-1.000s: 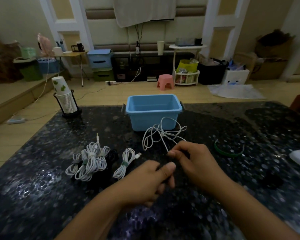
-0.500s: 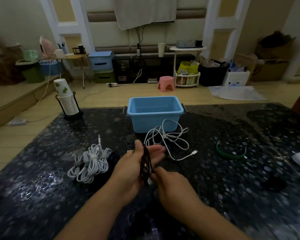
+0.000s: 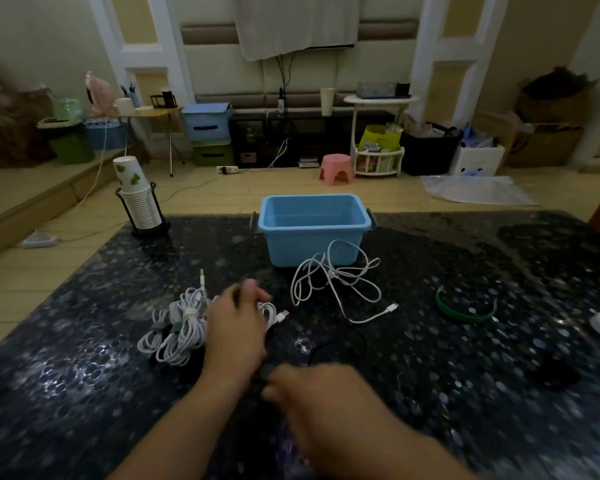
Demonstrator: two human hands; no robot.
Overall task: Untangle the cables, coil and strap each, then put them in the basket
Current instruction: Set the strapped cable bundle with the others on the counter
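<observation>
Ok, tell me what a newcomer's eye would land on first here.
The blue basket stands out first, bright and empty at the far middle of the dark table. Just in front of it sprawls a loose white cable, while strapped white coils lie to the left. Nearest the camera, the left hand and right hand work a black cable, blurred with motion.
</observation>
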